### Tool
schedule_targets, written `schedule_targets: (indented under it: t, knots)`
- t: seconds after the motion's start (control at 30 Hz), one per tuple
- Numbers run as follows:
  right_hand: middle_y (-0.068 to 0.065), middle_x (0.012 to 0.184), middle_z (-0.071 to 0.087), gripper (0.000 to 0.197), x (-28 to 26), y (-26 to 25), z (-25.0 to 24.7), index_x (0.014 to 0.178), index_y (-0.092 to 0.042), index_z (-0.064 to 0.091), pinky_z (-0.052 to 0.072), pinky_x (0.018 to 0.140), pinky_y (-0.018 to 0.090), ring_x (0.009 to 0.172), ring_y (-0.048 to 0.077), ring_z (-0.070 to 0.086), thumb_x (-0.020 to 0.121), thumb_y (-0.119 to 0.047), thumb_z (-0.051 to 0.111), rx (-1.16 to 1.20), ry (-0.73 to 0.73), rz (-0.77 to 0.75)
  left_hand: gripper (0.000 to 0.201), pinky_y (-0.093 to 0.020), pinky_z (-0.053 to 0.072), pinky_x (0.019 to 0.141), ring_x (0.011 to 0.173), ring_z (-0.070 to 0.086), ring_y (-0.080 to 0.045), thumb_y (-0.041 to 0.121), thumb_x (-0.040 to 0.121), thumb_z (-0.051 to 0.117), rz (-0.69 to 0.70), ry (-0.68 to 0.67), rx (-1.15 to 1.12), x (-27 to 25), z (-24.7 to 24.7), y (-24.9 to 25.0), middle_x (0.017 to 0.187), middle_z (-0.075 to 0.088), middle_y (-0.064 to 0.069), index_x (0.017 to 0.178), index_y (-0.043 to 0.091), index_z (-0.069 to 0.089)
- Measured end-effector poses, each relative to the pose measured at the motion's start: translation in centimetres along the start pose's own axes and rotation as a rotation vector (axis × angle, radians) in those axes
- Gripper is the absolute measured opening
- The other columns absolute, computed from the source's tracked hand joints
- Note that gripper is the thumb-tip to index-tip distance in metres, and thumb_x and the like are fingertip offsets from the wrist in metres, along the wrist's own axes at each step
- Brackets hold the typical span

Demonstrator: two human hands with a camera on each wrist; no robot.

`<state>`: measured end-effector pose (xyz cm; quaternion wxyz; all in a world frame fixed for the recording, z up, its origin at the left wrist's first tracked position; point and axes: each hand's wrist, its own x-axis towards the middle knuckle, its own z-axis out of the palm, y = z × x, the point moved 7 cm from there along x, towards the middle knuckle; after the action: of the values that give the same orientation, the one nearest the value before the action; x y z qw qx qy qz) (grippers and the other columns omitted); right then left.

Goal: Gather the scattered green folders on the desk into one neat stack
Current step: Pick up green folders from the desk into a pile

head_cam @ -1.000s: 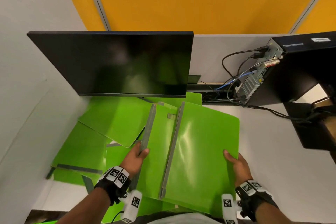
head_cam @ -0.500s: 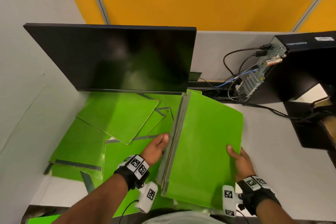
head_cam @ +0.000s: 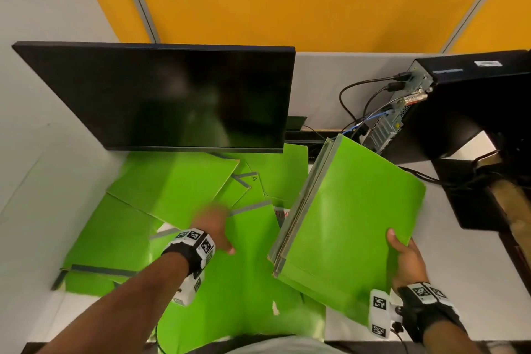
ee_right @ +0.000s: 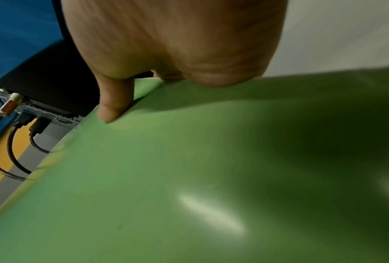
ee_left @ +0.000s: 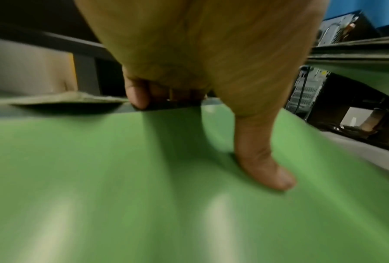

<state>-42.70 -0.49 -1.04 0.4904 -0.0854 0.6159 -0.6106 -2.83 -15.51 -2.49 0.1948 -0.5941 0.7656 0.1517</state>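
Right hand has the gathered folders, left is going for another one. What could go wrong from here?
1. The held stack is tilted, gripped only at one edge by the right hand; folders may slide out.
2. Its far corner sits near the computer cables; it could snag them.
3. The left hand reaches into overlapped folders; lifting one may drag others.

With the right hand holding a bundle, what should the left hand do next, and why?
Probably lift the flat green folder it is touching and slide it onto the gathered bundle of green folders. The left hand has fingers at that folder's grey spine, thumb pressed on its cover, while the right hand grips the tilted bundle.
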Motion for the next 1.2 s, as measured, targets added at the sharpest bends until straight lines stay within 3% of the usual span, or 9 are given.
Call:
schedule_targets:
  t: [0.13, 0.3, 0.47, 0.57, 0.67, 0.8, 0.93, 1.07, 1.2]
  knots:
    - [0.009, 0.12, 0.069, 0.032, 0.7, 1.8, 0.2, 0.125, -0.021, 0.061, 0.056, 0.065, 0.038, 0.089, 0.024, 0.072, 0.095, -0.014, 0.054, 0.013, -0.028, 0.024, 0.081, -0.033, 0.054, 0.076, 0.087, 0.064, -0.02, 0.061, 0.064, 0.074, -0.036, 0.06, -0.281, 0.1, -2.1, -0.4, 0.103, 0.065, -0.001, 0.125, 0.019, 0.04]
    - [0.014, 0.115, 0.071, 0.03, 0.4, 3.7, 2.1, 0.115, -0.023, 0.067, 0.056, 0.078, 0.05, 0.098, 0.034, 0.07, 0.088, -0.011, 0.062, 0.01, -0.052, 0.059, 0.045, -0.037, 0.052, 0.086, 0.1, 0.063, -0.028, 0.044, 0.086, 0.061, 0.02, 0.126, -0.495, 0.4, -3.1, -0.1, 0.118, 0.064, -0.007, 0.12, 0.018, 0.046]
    - [0.014, 0.12, 0.069, 0.071, 0.1, 5.5, 3.7, 0.122, -0.02, 0.065, 0.044, 0.095, 0.065, 0.111, 0.04, 0.064, 0.056, -0.035, 0.088, 0.012, -0.046, 0.1, 0.03, -0.034, 0.046, 0.082, 0.099, 0.062, -0.03, 0.033, 0.094, 0.052, -0.044, 0.225, -0.661, 0.2, -4.2, -0.7, 0.109, 0.063, -0.004, 0.12, 0.018, 0.049]
    - [0.015, 0.12, 0.069, 0.046, -0.1, 5.5, 5.1, 0.127, -0.017, 0.062, 0.046, 0.094, 0.063, 0.109, 0.039, 0.064, 0.081, -0.019, 0.07, 0.0, -0.063, 0.098, 0.007, -0.031, 0.041, 0.065, 0.07, 0.052, -0.023, 0.025, 0.095, 0.051, -0.034, 0.254, -0.879, 0.4, -4.6, -0.8, 0.079, 0.054, -0.001, 0.098, 0.019, 0.049]
    - [0.016, 0.119, 0.068, 0.04, 0.2, 5.7, 5.7, 0.128, -0.015, 0.06, 0.048, 0.092, 0.06, 0.108, 0.038, 0.065, 0.088, -0.009, 0.062, -0.024, -0.088, 0.084, 0.008, -0.029, 0.039, 0.059, 0.062, 0.045, -0.016, 0.021, 0.097, 0.048, -0.16, 0.309, -1.025, 1.0, -4.2, -2.6, 0.073, 0.049, 0.0, 0.103, 0.015, 0.049]
    - [0.017, 0.119, 0.069, 0.05, 0.5, 5.9, 5.5, 0.125, -0.015, 0.062, 0.048, 0.093, 0.059, 0.11, 0.04, 0.063, 0.077, -0.012, 0.073, -0.067, -0.096, 0.084, 0.028, -0.037, 0.046, 0.077, 0.087, 0.058, -0.033, 0.022, 0.095, 0.052, -0.329, 0.309, -0.962, 2.0, -2.0, -7.2, 0.098, 0.062, -0.016, 0.118, 0.006, 0.052]
    - [0.012, 0.12, 0.07, 0.089, 0.9, 6.6, 4.9, 0.125, -0.021, 0.063, 0.047, 0.094, 0.06, 0.112, 0.038, 0.063, 0.044, -0.04, 0.093, -0.109, -0.123, 0.101, 0.039, -0.04, 0.046, 0.088, 0.106, 0.058, -0.037, 0.025, 0.092, 0.058, -0.379, 0.235, -0.814, 2.9, -1.2, -11.5, 0.118, 0.061, -0.02, 0.125, 0.005, 0.049]
    - [0.017, 0.115, 0.071, 0.051, 1.4, 6.3, 5.4, 0.125, -0.014, 0.061, 0.057, 0.07, 0.048, 0.096, 0.037, 0.07, 0.075, -0.017, 0.073, -0.037, -0.139, 0.108, 0.043, -0.035, 0.051, 0.072, 0.097, 0.062, -0.033, 0.024, 0.093, 0.056, -0.309, 0.114, -0.627, 5.5, -2.1, -14.3, 0.124, 0.059, -0.017, 0.134, 0.016, 0.044]
    - [0.016, 0.116, 0.07, 0.048, 1.8, 6.0, 5.4, 0.127, -0.014, 0.061, 0.058, 0.068, 0.047, 0.096, 0.035, 0.07, 0.08, -0.013, 0.065, 0.013, -0.121, 0.097, 0.051, -0.04, 0.044, 0.101, 0.124, 0.05, -0.03, 0.02, 0.093, 0.056, -0.151, 0.095, -0.342, 9.4, -4.4, -14.6, 0.141, 0.049, -0.009, 0.141, 0.027, 0.04]
